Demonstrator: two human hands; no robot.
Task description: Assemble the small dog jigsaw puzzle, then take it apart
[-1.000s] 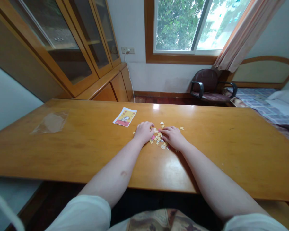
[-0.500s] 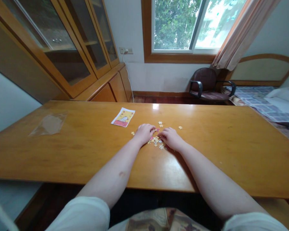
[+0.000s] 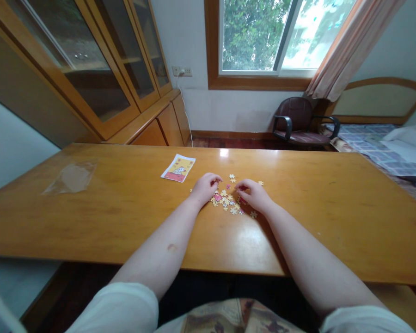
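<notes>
Small jigsaw puzzle pieces (image 3: 225,199), yellow, pink and whitish, lie in a loose heap on the wooden table (image 3: 125,222). My left hand (image 3: 206,186) rests at the heap's left side, its fingers curled together at the tips; what they pinch, if anything, is too small to make out. On the right side, my right hand (image 3: 254,193) is bent over the pieces with thumb and fingers drawn in, and its fingertips partly cover some of them. Between the hands lies a single pink piece (image 3: 228,186).
A picture card (image 3: 179,168) with a yellow and pink print lies beyond my left hand. Further left is a clear plastic bag (image 3: 71,178). A few stray pieces (image 3: 232,177) lie behind the heap. A chair (image 3: 296,122) stands past the table's far edge.
My hands have moved apart, the left slightly left and away from me, the right to the right. More of the heap shows between them.
</notes>
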